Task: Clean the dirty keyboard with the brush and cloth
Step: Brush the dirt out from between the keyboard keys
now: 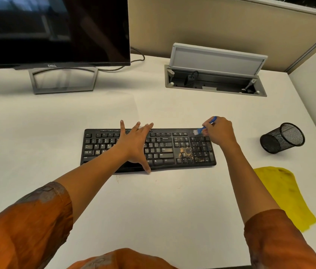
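Left hand (pixel 136 144), fingers spread flat, steadies the keyboard (pixel 161 150) while the right hand (pixel 218 133) pinches the brush (pixel 203 129) over its grimy corner; cloth (pixel 285 195) waits nearby.

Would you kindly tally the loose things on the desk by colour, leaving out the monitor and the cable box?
Black: 2, the keyboard and the mesh pen cup
Blue: 1, the brush
Yellow: 1, the cloth
Total: 4

bare desk (pixel 153 210) ahead, pen cup (pixel 282 138) right
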The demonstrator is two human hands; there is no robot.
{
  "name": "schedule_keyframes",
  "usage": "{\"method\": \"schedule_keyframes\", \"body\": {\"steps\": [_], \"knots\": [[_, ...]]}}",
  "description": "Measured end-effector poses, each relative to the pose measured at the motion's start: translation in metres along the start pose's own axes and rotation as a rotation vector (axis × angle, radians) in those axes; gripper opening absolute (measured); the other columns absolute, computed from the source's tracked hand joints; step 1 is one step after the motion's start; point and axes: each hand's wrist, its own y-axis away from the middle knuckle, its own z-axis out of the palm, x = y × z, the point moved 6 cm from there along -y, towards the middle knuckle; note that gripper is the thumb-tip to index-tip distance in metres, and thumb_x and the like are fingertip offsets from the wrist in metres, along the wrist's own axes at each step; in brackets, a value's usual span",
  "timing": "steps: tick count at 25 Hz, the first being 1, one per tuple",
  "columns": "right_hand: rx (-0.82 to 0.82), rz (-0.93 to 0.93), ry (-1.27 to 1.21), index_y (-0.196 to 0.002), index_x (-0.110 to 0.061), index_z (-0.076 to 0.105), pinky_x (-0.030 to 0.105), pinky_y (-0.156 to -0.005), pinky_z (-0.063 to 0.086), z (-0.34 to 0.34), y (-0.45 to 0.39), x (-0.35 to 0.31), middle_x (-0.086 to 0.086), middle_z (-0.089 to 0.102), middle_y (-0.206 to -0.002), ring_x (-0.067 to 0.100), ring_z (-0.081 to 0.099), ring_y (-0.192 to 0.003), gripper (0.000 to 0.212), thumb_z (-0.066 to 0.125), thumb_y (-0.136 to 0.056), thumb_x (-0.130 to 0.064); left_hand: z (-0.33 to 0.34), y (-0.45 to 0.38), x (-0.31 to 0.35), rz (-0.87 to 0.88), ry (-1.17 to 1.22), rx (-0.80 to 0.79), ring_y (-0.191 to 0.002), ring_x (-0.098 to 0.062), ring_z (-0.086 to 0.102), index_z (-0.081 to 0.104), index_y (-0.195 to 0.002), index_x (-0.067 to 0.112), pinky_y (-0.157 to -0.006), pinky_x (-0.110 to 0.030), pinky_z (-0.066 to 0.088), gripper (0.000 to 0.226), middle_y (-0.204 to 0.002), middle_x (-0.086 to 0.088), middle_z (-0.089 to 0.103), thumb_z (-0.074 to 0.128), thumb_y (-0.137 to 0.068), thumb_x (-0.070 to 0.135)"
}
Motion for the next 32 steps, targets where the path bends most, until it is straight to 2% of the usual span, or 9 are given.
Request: {"method": "schedule_keyframes", "body": {"steps": [3,10,16,19,21,24,27,30,32], "knots": [[0.098,0.114,0.139,-0.104,-0.002,0.072,0.025,-0.053,0.037,-0.023,-0.005,0.018,0.013,0.069,-0.103,0.024,0.057,-0.081,0.019,0.058,-0.096,-0.012,0.000,0.000,-0.001,0.000,0.002,0.004,-0.158,-0.023,-0.013,-0.016,-0.162,0.025,-0.113,-0.071,-0.022,0.163,-0.173,0.003,-0.002,0.087,-0.047,0.078],[-0.013,-0.044,-0.063,-0.100,-0.007,0.074,0.022,-0.068,0.051,0.003,0.002,-0.005,0.012,0.074,-0.095,0.024,0.070,-0.085,0.016,0.061,-0.095,-0.015,0.001,0.000,-0.001,0.007,0.012,0.019,-0.158,-0.023,-0.012,-0.015,-0.161,0.025,-0.110,-0.068,-0.025,0.163,-0.173,0.003,-0.001,0.087,-0.047,0.078],[0.284,0.166,0.158,-0.103,0.005,0.066,0.030,-0.068,0.041,-0.027,0.006,0.020,0.022,0.068,-0.105,0.036,0.065,-0.094,0.030,0.045,-0.104,-0.016,0.000,0.000,-0.001,0.010,0.007,0.015,-0.158,-0.023,-0.013,-0.015,-0.161,0.025,-0.111,-0.069,-0.024,0.162,-0.173,0.002,-0.002,0.086,-0.047,0.079],[0.136,0.102,-0.056,-0.098,-0.001,0.073,0.014,-0.055,0.041,-0.010,0.006,0.007,0.007,0.071,-0.083,0.022,0.064,-0.081,0.027,0.050,-0.100,-0.015,0.001,-0.001,0.000,0.013,0.009,0.012,-0.158,-0.023,-0.013,-0.016,-0.161,0.025,-0.111,-0.069,-0.024,0.162,-0.173,0.002,-0.003,0.086,-0.048,0.079],[0.043,0.072,-0.164,-0.101,-0.005,0.074,0.007,-0.054,0.041,0.003,0.006,0.003,0.006,0.074,-0.086,0.018,0.069,-0.084,0.021,0.056,-0.098,-0.015,0.002,0.000,-0.001,0.008,0.010,0.007,-0.158,-0.023,-0.013,-0.016,-0.161,0.025,-0.112,-0.070,-0.023,0.162,-0.173,0.002,-0.003,0.086,-0.048,0.079],[0.145,0.141,-0.139,-0.103,-0.005,0.074,0.022,-0.066,0.045,-0.003,0.002,0.019,0.013,0.073,-0.101,0.026,0.068,-0.090,0.019,0.058,-0.097,-0.014,0.003,-0.001,-0.002,0.007,0.013,0.009,-0.158,-0.024,-0.013,-0.016,-0.161,0.025,-0.112,-0.070,-0.023,0.163,-0.173,0.002,-0.002,0.086,-0.047,0.080],[0.302,0.191,-0.068,-0.105,-0.003,0.073,0.028,-0.072,0.044,-0.023,0.000,0.035,0.016,0.073,-0.106,0.032,0.067,-0.097,0.022,0.056,-0.098,-0.015,0.003,-0.001,-0.003,0.004,0.021,0.003,-0.158,-0.024,-0.013,-0.016,-0.162,0.025,-0.113,-0.070,-0.023,0.163,-0.173,0.002,-0.003,0.085,-0.047,0.080],[0.226,0.084,-0.190,-0.101,-0.005,0.072,0.027,-0.077,0.052,-0.018,0.000,0.022,0.015,0.075,-0.096,0.028,0.071,-0.092,0.020,0.056,-0.098,-0.016,0.003,-0.001,-0.003,0.005,0.020,0.005,-0.158,-0.024,-0.012,-0.016,-0.162,0.025,-0.113,-0.070,-0.023,0.163,-0.173,0.003,-0.002,0.085,-0.046,0.080],[0.104,0.056,-0.158,-0.100,-0.005,0.074,0.020,-0.070,0.050,-0.007,0.000,0.016,0.014,0.075,-0.095,0.025,0.070,-0.090,0.020,0.057,-0.097,-0.015,0.003,-0.001,-0.002,0.007,0.023,0.004,-0.158,-0.024,-0.012,-0.015,-0.162,0.024,-0.113,-0.070,-0.022,0.163,-0.173,0.003,-0.002,0.086,-0.047,0.080]]}}
